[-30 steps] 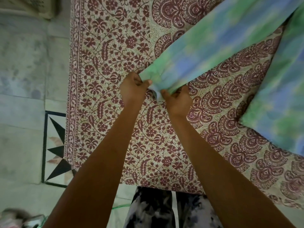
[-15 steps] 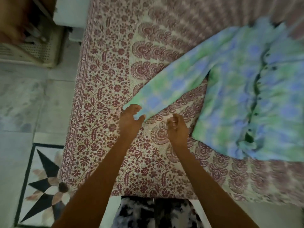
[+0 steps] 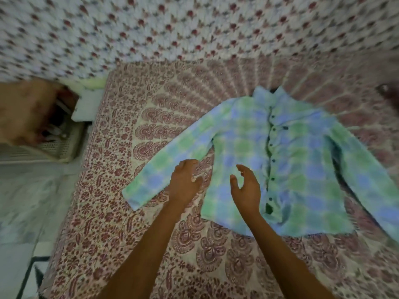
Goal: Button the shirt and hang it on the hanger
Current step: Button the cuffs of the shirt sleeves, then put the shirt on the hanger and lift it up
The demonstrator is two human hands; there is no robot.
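Observation:
A blue and green checked shirt (image 3: 287, 160) lies spread flat, front up, on the bed, sleeves stretched out to both sides. Dark buttons run down its placket (image 3: 271, 156). My left hand (image 3: 184, 186) hovers with loosely curled fingers just below the shirt's left sleeve (image 3: 170, 167) and holds nothing. My right hand (image 3: 246, 188) is over the shirt's lower left front, fingers spread and relaxed, thumb apart. No hanger is in view.
The bed wears a maroon floral sheet (image 3: 133, 229); a flower-print blanket (image 3: 194, 29) lies across its far end. Left of the bed stand a white perforated basket (image 3: 62, 145) and the tiled floor (image 3: 28, 212). A dark object (image 3: 386, 91) sits at the far right.
Both hands let go of the sleeve cuff they were pinching and moved right toward the shirt body. The view swung up, so the whole shirt now shows.

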